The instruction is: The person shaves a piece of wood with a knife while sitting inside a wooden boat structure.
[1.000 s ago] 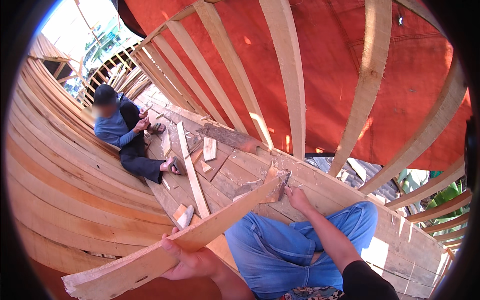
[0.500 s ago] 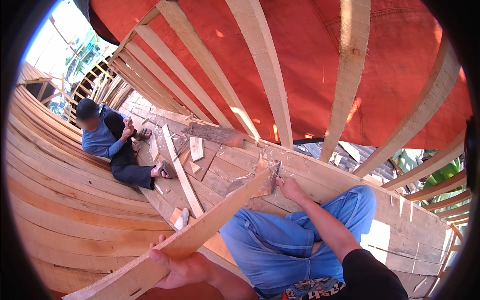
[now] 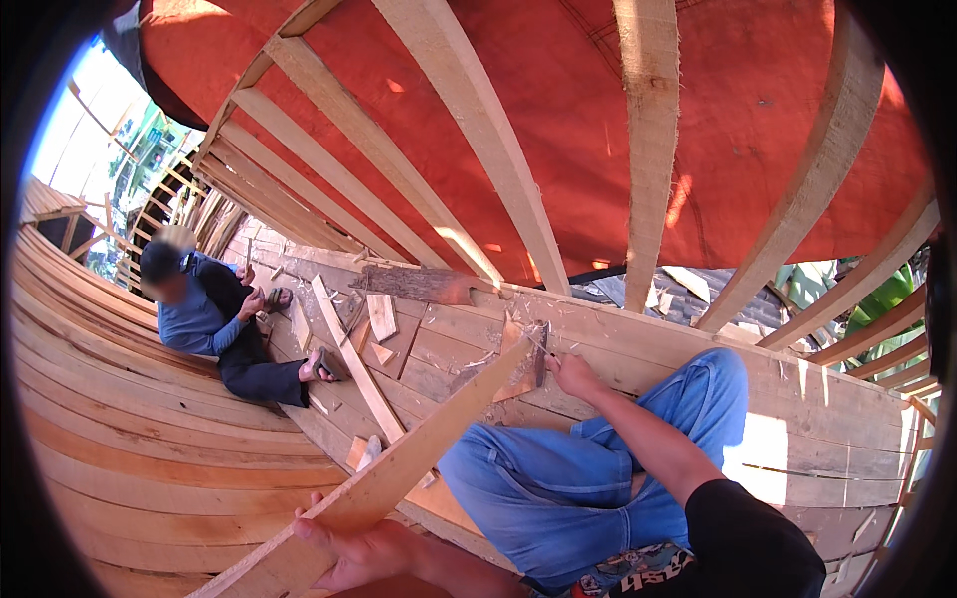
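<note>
A long, pale wooden plank (image 3: pixel 414 453) slants from the lower left toward the middle, its far end by a small wooden block (image 3: pixel 520 371) on the boards. My left hand (image 3: pixel 361 550) grips the near part, palm beneath and fingertips showing over the far edge. Beside the far end, my right hand (image 3: pixel 575 376) is closed round the handle of a thin-bladed hand tool (image 3: pixel 539 344), perhaps a knife. Its blade points up and left to the plank's tip; whether it touches the wood I cannot tell. My crossed legs in blue trousers lie between my arms.
Another person (image 3: pixel 214 309) sits at the left, hands together around something too small to name. A loose wooden strip (image 3: pixel 354 359), a bark-edged slab (image 3: pixel 419 284), offcuts and shavings lie on the boards. Upright ribs (image 3: pixel 648 140) stand before a red tarp (image 3: pixel 558 60).
My view has shifted a little. The plank's tip now sits slightly lower relative to the block, and the tool's blade shows more plainly. The other person's hands have moved apart somewhat.
</note>
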Demonstrator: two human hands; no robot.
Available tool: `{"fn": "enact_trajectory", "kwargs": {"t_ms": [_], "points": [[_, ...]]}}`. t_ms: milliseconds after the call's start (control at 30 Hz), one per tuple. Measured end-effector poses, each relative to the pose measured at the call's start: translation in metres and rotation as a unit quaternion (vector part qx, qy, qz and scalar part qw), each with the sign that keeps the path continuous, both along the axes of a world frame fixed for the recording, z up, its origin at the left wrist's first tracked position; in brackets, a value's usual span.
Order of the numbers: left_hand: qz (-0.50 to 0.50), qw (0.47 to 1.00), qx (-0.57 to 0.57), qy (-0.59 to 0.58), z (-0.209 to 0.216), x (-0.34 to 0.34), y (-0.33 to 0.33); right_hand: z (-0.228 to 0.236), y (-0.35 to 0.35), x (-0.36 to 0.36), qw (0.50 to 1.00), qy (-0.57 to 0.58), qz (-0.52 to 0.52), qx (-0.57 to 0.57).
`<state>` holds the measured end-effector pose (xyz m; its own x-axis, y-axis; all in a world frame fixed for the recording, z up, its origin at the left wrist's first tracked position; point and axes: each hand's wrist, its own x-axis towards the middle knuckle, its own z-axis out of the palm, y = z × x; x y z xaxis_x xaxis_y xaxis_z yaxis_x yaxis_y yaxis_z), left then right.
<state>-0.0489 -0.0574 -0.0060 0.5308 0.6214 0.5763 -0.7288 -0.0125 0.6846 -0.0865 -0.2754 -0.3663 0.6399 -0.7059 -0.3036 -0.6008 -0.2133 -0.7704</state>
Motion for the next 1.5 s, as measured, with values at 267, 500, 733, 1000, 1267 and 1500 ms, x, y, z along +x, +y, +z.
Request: {"fn": "enact_trajectory", "kwargs": {"t_ms": [267,500,733,1000,1267,1500], "points": [[-0.005,1.000,0.001,0.006,0.006,-0.001,-0.008,0.008,-0.008,-0.001,1.000,0.001,0.018,-0.015],[-0.008,1.000,0.012,-0.001,0.003,0.005,-0.008,-0.008,-0.020,0.001,1.000,-0.008,-0.002,-0.014],[0.002,1.000,0.024,-0.009,0.006,0.009,-0.004,0.007,-0.018,0.004,0.999,0.033,0.010,0.008],[0.007,0.999,0.033,0.004,0.003,0.007,-0.004,0.007,-0.028,0.001,0.999,0.018,0.029,0.008],[-0.006,0.999,0.028,-0.014,0.000,0.004,-0.001,0.008,-0.021,0.001,0.999,0.027,0.018,0.009],[-0.007,0.999,0.031,-0.009,-0.001,0.001,-0.002,0.001,-0.022,-0.001,1.000,0.016,-0.004,0.015]]}}
